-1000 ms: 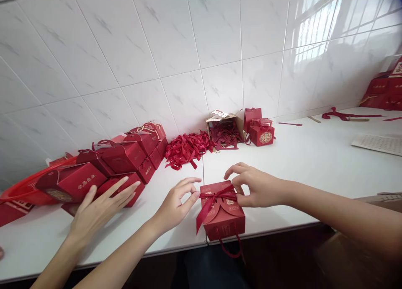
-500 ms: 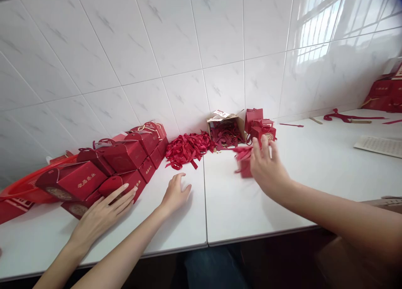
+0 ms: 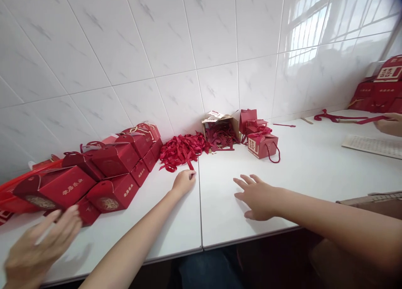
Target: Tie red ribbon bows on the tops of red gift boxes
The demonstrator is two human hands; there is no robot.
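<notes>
My left hand (image 3: 184, 182) lies on the white table (image 3: 314, 167) at the near end of a pile of red ribbons (image 3: 180, 148). Its fingers are curled, close to a ribbon tail; I cannot see whether they grip it. My right hand (image 3: 257, 194) hovers palm down over the table near the front edge, fingers spread, holding nothing. A red gift box tied with a ribbon bow (image 3: 262, 144) stands further back, apart from both hands.
A stack of red gift boxes (image 3: 109, 159) lines the wall at left. An open carton of red handles (image 3: 221, 132) stands by the wall. A co-worker's blurred hand (image 3: 34, 247) is at bottom left; another person's hand (image 3: 389, 123) at far right by a printed sheet (image 3: 373, 144).
The tied box left the table's front edge and now stands at the back by the carton. My right hand came back open. My left hand moved forward to the ribbons. The co-worker's hand drew back.
</notes>
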